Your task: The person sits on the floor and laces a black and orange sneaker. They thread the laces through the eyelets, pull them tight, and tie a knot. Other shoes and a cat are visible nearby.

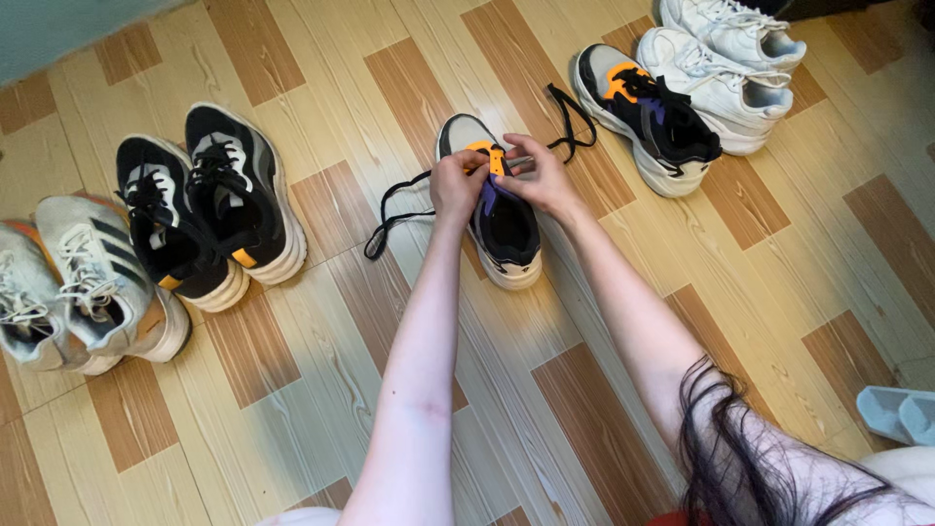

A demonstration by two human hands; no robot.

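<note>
— Both hands pinch at the lacing: left hand [456,185] and right hand [538,175] are closed on the black lace [399,209] over the tongue of the grey, orange and purple sneaker [502,209].

— Where does the shoe lie?

— On the wood-pattern floor [321,390], mid-row, directly under the fingers. Its long axis runs toe away from the person, heel nearer. Loose lace ends trail to both sides; its mate [648,117] sits nearer the right hand.

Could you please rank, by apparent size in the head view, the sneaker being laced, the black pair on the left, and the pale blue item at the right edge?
1. black pair
2. sneaker being laced
3. pale blue item, cut off by the frame, so unsure
</note>
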